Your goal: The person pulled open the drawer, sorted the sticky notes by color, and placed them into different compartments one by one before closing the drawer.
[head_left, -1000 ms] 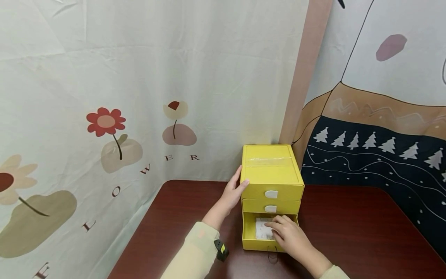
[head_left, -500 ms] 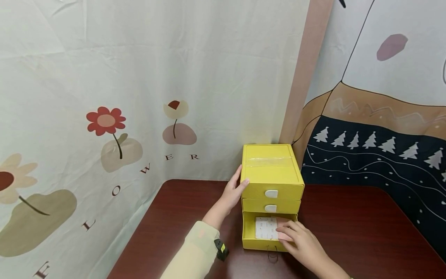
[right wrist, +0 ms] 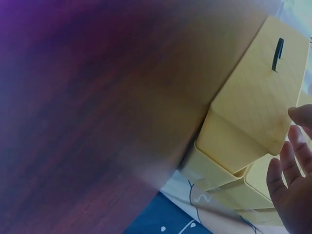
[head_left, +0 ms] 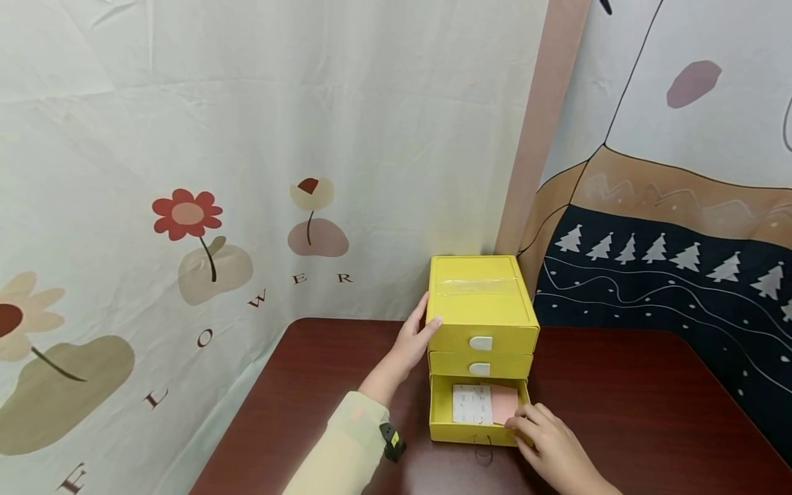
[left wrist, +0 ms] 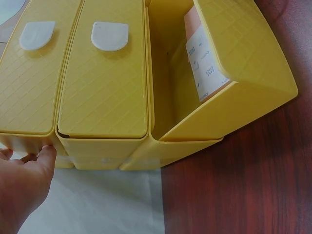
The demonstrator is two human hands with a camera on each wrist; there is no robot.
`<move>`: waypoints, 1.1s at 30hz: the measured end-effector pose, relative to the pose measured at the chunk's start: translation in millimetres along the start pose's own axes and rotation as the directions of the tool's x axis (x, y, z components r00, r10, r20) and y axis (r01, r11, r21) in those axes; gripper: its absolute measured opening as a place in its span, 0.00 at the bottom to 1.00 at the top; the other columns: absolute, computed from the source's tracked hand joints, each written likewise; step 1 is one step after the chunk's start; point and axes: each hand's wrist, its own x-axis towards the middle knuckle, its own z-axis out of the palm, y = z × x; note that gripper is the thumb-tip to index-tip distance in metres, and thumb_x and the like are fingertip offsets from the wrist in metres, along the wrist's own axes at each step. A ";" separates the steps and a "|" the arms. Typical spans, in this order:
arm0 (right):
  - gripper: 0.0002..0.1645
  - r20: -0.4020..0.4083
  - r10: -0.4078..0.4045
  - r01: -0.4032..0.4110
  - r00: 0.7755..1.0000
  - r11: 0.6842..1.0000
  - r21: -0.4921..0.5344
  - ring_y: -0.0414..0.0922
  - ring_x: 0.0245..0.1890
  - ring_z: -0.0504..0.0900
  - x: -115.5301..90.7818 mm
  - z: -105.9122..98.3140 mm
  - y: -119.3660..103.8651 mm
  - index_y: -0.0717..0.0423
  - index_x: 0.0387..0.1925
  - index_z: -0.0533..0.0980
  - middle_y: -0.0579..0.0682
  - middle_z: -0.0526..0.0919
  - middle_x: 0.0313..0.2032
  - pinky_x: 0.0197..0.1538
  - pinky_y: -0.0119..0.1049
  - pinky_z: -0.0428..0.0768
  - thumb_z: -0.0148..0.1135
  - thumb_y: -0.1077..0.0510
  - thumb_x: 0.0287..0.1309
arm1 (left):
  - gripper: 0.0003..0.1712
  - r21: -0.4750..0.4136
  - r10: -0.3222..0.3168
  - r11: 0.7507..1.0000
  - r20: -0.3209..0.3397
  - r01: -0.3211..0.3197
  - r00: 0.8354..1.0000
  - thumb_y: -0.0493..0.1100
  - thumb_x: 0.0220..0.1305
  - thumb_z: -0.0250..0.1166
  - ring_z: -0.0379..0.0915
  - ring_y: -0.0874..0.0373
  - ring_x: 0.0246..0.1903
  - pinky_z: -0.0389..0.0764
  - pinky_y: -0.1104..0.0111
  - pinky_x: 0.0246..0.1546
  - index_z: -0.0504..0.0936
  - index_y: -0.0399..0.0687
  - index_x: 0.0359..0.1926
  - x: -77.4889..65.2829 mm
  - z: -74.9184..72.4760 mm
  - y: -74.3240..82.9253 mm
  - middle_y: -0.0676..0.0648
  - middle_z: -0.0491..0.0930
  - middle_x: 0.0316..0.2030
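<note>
A yellow drawer cabinet (head_left: 476,295) stands on the table, its bottom drawer (head_left: 442,412) pulled out. Inside lies what looks like a sticky note pad (head_left: 504,403), pink, with a white printed part (head_left: 471,403) on its left; the left wrist view shows lettering on that part. My left hand (head_left: 411,344) rests against the cabinet's left side, thumb near the top front edge. My right hand (head_left: 544,440) is at the drawer's right front corner, fingertips right at the rim. In the right wrist view, its thumb and loosely bent fingers have nothing between them.
Two upper drawers with white tabs (left wrist: 110,36) are pushed in. A dark loop (head_left: 484,454) hangs at the bottom drawer's front. Behind the dark red table (head_left: 619,399) hang printed curtains (head_left: 371,137). A black device (head_left: 392,442) is on the left wrist.
My right hand has moved right, off the note pad to the drawer's corner, uncovering the pink part. My left hand has stayed against the cabinet.
</note>
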 end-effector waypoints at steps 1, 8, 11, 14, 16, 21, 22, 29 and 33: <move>0.19 0.000 -0.004 0.004 1.000 1.000 -0.006 0.29 0.33 0.65 -0.4 0.5 0.3 0.38 0.30 0.79 0.28 0.70 0.34 0.32 0.26 0.72 0.76 0.62 0.37 | 0.38 -0.003 -0.005 1.000 0.006 0.005 1.000 0.51 0.70 0.53 0.34 0.50 0.73 0.44 0.46 0.70 0.45 0.62 0.75 -2.3 -0.5 4.4 0.51 0.43 0.74; 0.21 -0.019 -0.033 0.032 0.999 0.999 -0.029 0.29 0.33 0.64 0.9 4.1 2.7 0.39 0.29 0.78 0.29 0.70 0.33 0.33 0.21 0.68 0.76 0.65 0.35 | 0.38 -0.010 -0.009 1.000 0.029 0.010 1.000 0.47 0.71 0.52 0.33 0.48 0.73 0.44 0.46 0.70 0.44 0.55 0.75 -11.7 -2.5 21.7 0.47 0.41 0.75; 0.21 -0.037 -0.048 0.046 0.998 0.998 -0.037 0.30 0.32 0.64 2.0 5.2 3.2 0.40 0.28 0.78 0.30 0.70 0.32 0.34 0.21 0.66 0.76 0.65 0.33 | 0.38 -0.006 -0.011 1.000 0.033 0.011 0.999 0.47 0.71 0.52 0.33 0.48 0.73 0.44 0.46 0.69 0.44 0.55 0.75 -11.3 -2.4 21.5 0.47 0.41 0.75; 0.21 -0.050 -0.054 0.051 0.997 0.998 -0.048 0.30 0.32 0.64 3.1 5.9 3.7 0.40 0.27 0.77 0.30 0.70 0.31 0.34 0.20 0.65 0.75 0.66 0.33 | 0.38 0.002 -0.011 1.000 0.032 0.011 0.999 0.48 0.71 0.52 0.33 0.48 0.73 0.45 0.46 0.70 0.44 0.55 0.75 -10.7 -2.2 21.1 0.47 0.41 0.75; 0.20 -0.060 -0.058 0.055 0.997 0.997 -0.050 0.31 0.32 0.64 4.0 6.2 4.2 0.40 0.27 0.77 0.30 0.70 0.31 0.35 0.20 0.65 0.75 0.66 0.33 | 0.38 0.002 -0.012 1.000 0.032 0.012 0.999 0.48 0.71 0.52 0.33 0.48 0.73 0.45 0.46 0.70 0.44 0.56 0.75 -10.4 -2.0 20.9 0.48 0.42 0.75; 0.19 -0.080 -0.068 0.065 0.994 0.997 -0.034 0.31 0.31 0.65 8.4 6.7 5.8 0.42 0.27 0.77 0.31 0.71 0.30 0.34 0.21 0.67 0.74 0.66 0.34 | 0.38 -0.005 -0.018 1.000 0.033 0.018 0.999 0.48 0.71 0.52 0.33 0.48 0.73 0.44 0.45 0.69 0.44 0.56 0.75 -10.1 -2.0 20.8 0.48 0.41 0.75; 0.19 -0.080 -0.070 0.067 0.994 0.997 -0.030 0.31 0.31 0.66 9.4 6.6 6.0 0.42 0.27 0.78 0.32 0.71 0.30 0.33 0.21 0.67 0.74 0.66 0.34 | 0.38 -0.007 -0.022 1.000 0.035 0.022 0.999 0.49 0.71 0.52 0.33 0.48 0.73 0.44 0.46 0.69 0.44 0.57 0.75 -10.3 -1.9 20.9 0.48 0.41 0.75; 0.14 -0.070 -0.073 0.071 0.995 0.997 -0.029 0.34 0.31 0.67 16.9 7.7 9.6 0.45 0.27 0.78 0.34 0.73 0.30 0.31 0.25 0.71 0.70 0.67 0.39 | 0.38 -0.011 -0.025 1.000 0.032 0.025 0.999 0.49 0.71 0.53 0.32 0.48 0.73 0.44 0.45 0.69 0.44 0.58 0.75 -10.8 -1.6 21.0 0.49 0.41 0.75; 0.13 -0.070 -0.058 0.055 0.996 0.998 -0.043 0.34 0.30 0.67 20.4 9.2 10.7 0.44 0.26 0.78 0.34 0.73 0.30 0.30 0.25 0.71 0.70 0.65 0.41 | 0.38 -0.012 -0.022 1.000 0.029 0.023 0.999 0.49 0.71 0.53 0.32 0.48 0.73 0.44 0.45 0.69 0.44 0.58 0.75 -10.9 -1.7 20.7 0.48 0.41 0.75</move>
